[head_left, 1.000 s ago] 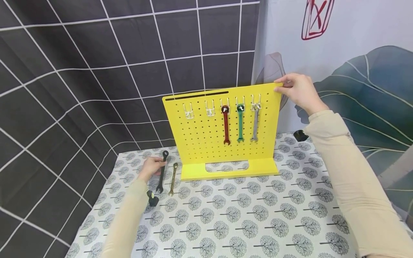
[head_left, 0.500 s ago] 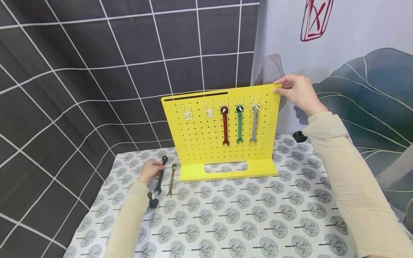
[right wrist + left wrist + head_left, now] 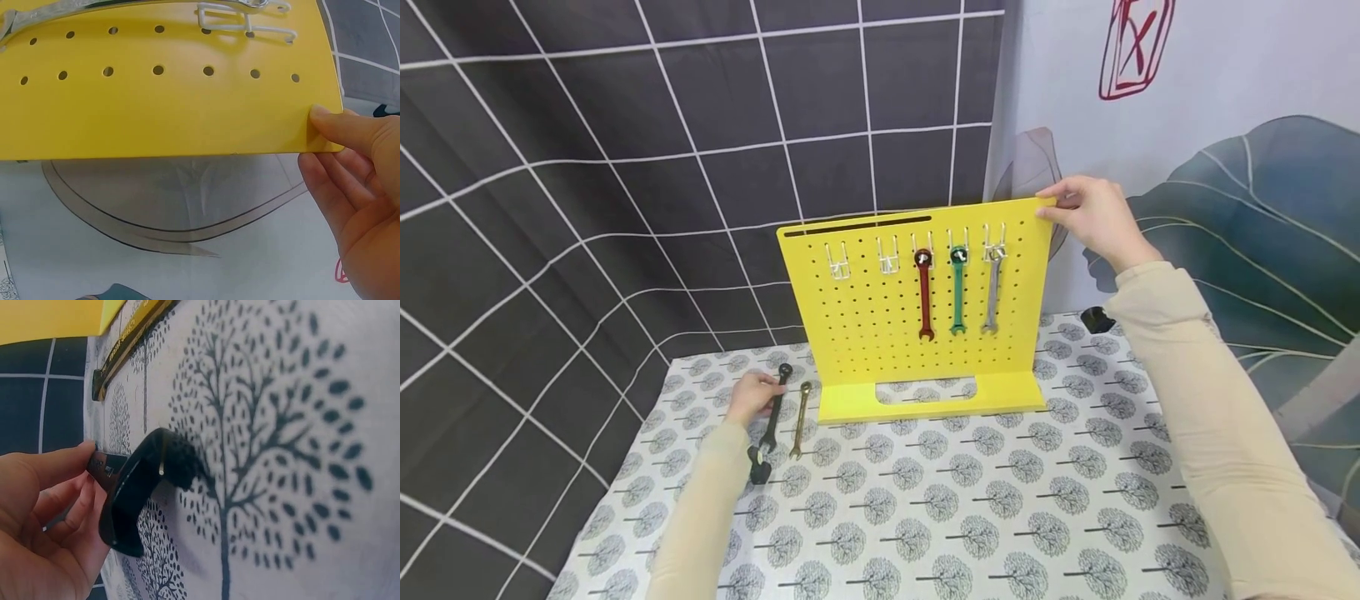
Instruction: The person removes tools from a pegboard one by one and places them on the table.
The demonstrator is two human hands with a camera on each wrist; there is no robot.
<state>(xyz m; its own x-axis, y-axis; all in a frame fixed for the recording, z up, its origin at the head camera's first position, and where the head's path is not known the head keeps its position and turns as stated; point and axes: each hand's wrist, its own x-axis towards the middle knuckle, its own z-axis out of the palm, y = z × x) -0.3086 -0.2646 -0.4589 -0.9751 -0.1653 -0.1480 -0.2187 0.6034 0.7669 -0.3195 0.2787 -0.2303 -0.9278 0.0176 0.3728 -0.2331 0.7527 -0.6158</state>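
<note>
My left hand (image 3: 752, 397) pinches a black combination wrench (image 3: 777, 412) between thumb and fingers at the left of the table. In the left wrist view, the wrench's open end (image 3: 128, 500) points toward the camera; whether it touches the cloth I cannot tell. A gold wrench (image 3: 801, 421) lies just right of it. With thumb and fingers, my right hand (image 3: 1093, 215) grips the top right corner of a yellow pegboard (image 3: 865, 333). Red (image 3: 925, 300), green (image 3: 958, 296) and silver (image 3: 993, 296) wrenches hang there by their ring ends.
Two white hooks, one at the far left (image 3: 838, 268) and its neighbour (image 3: 888, 262), carry nothing. The pegboard's base (image 3: 850, 404) stands on a tree-print tablecloth (image 3: 970, 517). A dark gridded curtain (image 3: 715, 192) closes off the back and left.
The black wrench has come slightly lower and nearer to me in my left hand over the last second. My right hand keeps its grip on the pegboard corner.
</note>
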